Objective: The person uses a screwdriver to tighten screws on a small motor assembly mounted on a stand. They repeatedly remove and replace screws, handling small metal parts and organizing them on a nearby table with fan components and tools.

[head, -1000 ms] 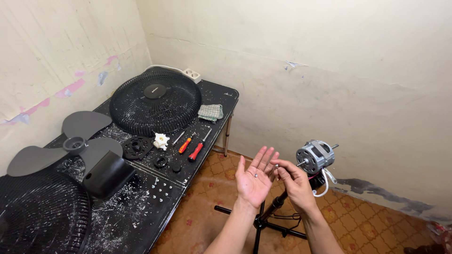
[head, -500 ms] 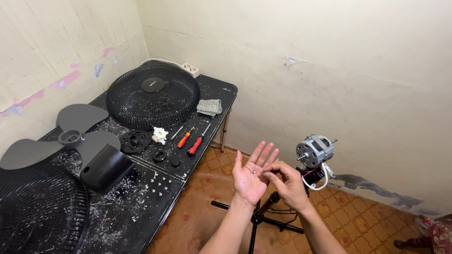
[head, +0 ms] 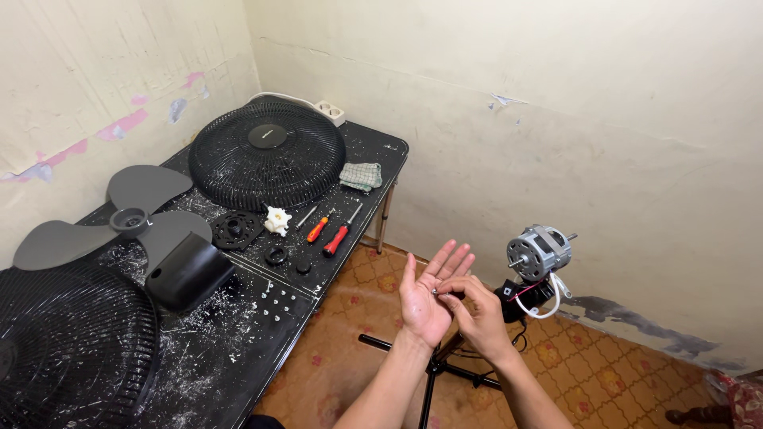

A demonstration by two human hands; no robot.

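Cream-walled room, black table (head: 238, 349) strewn with fan parts; left hand (head: 425, 298) lies open-palmed, right hand (head: 477, 314) pinches a tiny part from it.

You are in a makeshift repair corner of a plain room, not a fitted workshop. A black folding table (head: 350, 262) stands against scuffed cream walls (head: 556, 103) with peeling paint, above a patterned tile floor (head: 350, 349). On it lie a dismantled fan's parts: two black grilles (head: 266, 155), a grey blade (head: 127, 214), red-handled screwdrivers (head: 338, 237) and loose screws (head: 274, 300). The bare fan motor (head: 539, 253) sits on its stand beside you.
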